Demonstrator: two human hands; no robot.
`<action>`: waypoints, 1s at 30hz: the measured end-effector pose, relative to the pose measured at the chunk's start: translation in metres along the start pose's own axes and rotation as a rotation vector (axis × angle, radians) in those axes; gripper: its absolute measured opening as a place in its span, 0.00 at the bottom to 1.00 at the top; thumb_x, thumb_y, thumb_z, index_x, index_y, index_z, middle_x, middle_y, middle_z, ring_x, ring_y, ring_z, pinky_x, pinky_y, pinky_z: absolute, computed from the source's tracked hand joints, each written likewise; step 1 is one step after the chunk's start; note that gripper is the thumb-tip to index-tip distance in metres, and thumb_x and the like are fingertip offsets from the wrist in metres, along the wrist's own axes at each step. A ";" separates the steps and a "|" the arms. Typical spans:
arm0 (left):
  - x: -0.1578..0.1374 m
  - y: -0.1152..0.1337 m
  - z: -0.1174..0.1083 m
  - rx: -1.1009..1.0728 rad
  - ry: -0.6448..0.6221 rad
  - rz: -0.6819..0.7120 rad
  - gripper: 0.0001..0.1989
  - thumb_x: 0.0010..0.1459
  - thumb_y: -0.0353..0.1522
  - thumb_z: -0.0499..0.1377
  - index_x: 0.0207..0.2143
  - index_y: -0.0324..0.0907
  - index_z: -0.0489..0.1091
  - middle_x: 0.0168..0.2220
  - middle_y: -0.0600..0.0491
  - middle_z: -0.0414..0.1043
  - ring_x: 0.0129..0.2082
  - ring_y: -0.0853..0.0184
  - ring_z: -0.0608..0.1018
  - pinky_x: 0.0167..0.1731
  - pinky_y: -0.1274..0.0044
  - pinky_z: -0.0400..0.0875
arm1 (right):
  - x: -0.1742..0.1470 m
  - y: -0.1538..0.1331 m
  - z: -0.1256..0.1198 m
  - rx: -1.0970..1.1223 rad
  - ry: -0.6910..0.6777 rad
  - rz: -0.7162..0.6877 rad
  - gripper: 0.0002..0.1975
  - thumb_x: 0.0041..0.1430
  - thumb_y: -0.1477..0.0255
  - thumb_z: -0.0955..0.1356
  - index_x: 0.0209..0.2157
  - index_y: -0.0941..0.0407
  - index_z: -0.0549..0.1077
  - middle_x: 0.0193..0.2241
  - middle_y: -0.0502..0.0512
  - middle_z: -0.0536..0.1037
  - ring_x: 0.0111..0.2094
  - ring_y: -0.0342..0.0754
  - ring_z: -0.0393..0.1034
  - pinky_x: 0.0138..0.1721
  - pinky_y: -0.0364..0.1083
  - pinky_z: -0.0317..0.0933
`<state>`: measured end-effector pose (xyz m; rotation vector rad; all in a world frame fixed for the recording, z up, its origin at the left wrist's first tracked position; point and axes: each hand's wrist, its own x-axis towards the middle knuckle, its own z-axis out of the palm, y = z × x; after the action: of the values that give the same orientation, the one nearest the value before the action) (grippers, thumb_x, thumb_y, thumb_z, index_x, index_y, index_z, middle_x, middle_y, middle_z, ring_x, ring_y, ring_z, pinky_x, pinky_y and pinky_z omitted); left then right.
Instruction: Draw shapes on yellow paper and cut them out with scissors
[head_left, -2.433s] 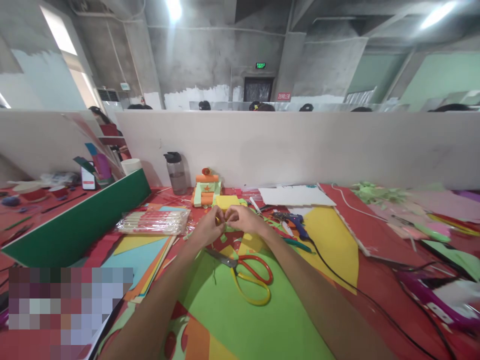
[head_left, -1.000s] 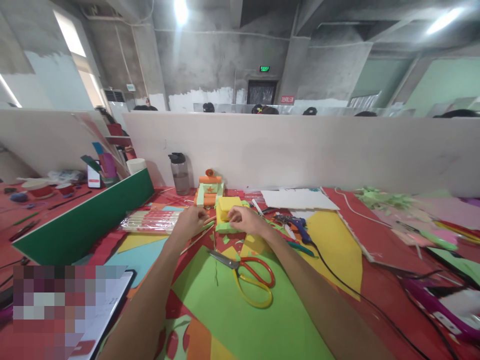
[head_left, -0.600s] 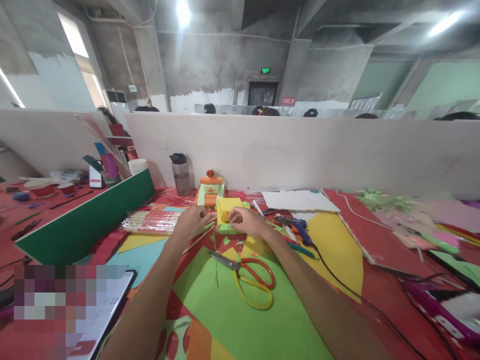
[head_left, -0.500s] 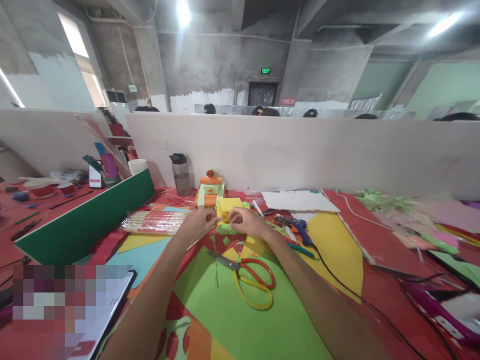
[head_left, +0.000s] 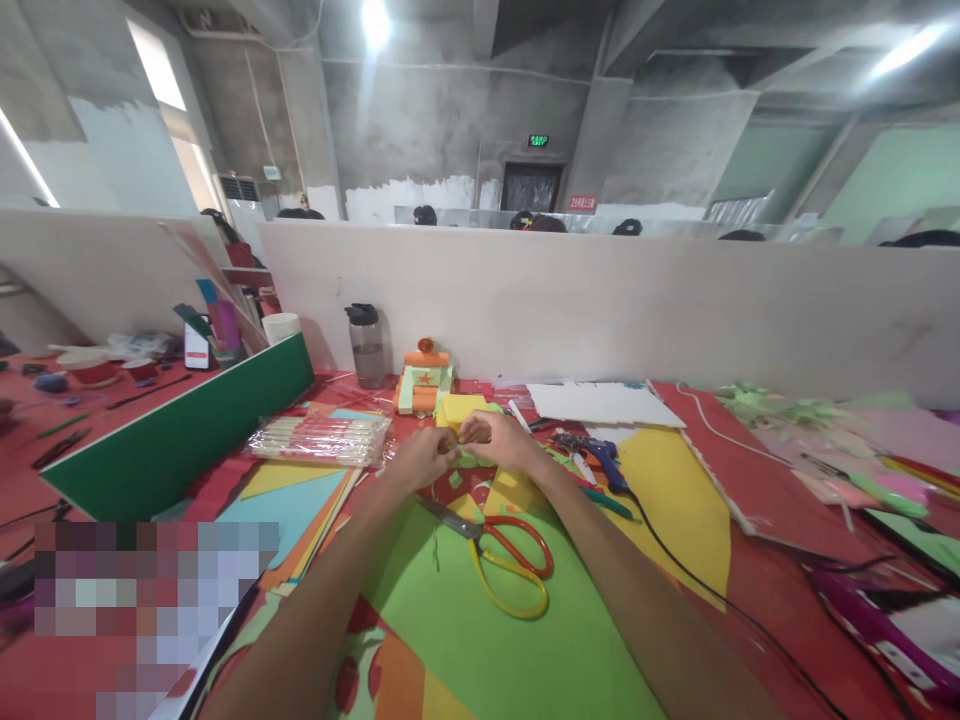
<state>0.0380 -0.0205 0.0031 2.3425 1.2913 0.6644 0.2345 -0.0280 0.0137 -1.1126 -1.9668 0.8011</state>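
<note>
A small yellow paper box (head_left: 461, 408) stands beyond my fingers, with light green paper around its base. My left hand (head_left: 424, 460) is closed in a pinch just in front of the box. Pinched too, my right hand (head_left: 498, 441) meets it fingertip to fingertip. Whatever lies between the fingers is too small to make out. On the large green sheet (head_left: 510, 640) below them lie scissors (head_left: 480, 540) with one red and one yellow handle. Behind the box, to its left, sits an orange and pale green paper model (head_left: 424, 380) with a star on it.
To the right lies a blue hot glue gun (head_left: 600, 455), its black cord running toward me. A water bottle (head_left: 366, 348) stands by the white partition (head_left: 600, 310). On the left are wrapped sticks (head_left: 319, 440) and a green board (head_left: 187, 425).
My left hand has moved right, and its fingertips now meet those of my right hand in front of the box. The view has shifted slightly.
</note>
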 end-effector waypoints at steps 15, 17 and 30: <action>0.005 -0.012 0.000 -0.179 -0.008 -0.036 0.15 0.57 0.42 0.58 0.34 0.40 0.76 0.28 0.53 0.76 0.26 0.66 0.74 0.27 0.77 0.63 | -0.018 -0.001 -0.026 -0.022 0.217 0.028 0.08 0.58 0.66 0.69 0.33 0.56 0.78 0.30 0.55 0.82 0.34 0.51 0.78 0.37 0.47 0.69; 0.006 -0.014 -0.001 -0.215 0.017 -0.049 0.15 0.56 0.42 0.59 0.34 0.40 0.76 0.28 0.52 0.76 0.28 0.65 0.75 0.27 0.77 0.64 | -0.021 0.003 -0.030 -0.075 0.237 0.058 0.07 0.59 0.68 0.69 0.35 0.56 0.78 0.32 0.56 0.83 0.36 0.52 0.78 0.38 0.47 0.69; 0.002 -0.016 -0.008 -0.013 0.149 -0.177 0.05 0.55 0.35 0.62 0.32 0.45 0.70 0.32 0.53 0.79 0.33 0.62 0.79 0.29 0.77 0.62 | -0.031 0.020 -0.034 -0.436 0.078 0.133 0.10 0.53 0.67 0.75 0.36 0.57 0.79 0.40 0.58 0.79 0.37 0.51 0.74 0.37 0.45 0.64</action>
<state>0.0235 -0.0096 0.0014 2.1706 1.5331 0.7993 0.2824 -0.0411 0.0074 -1.5148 -2.0715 0.3912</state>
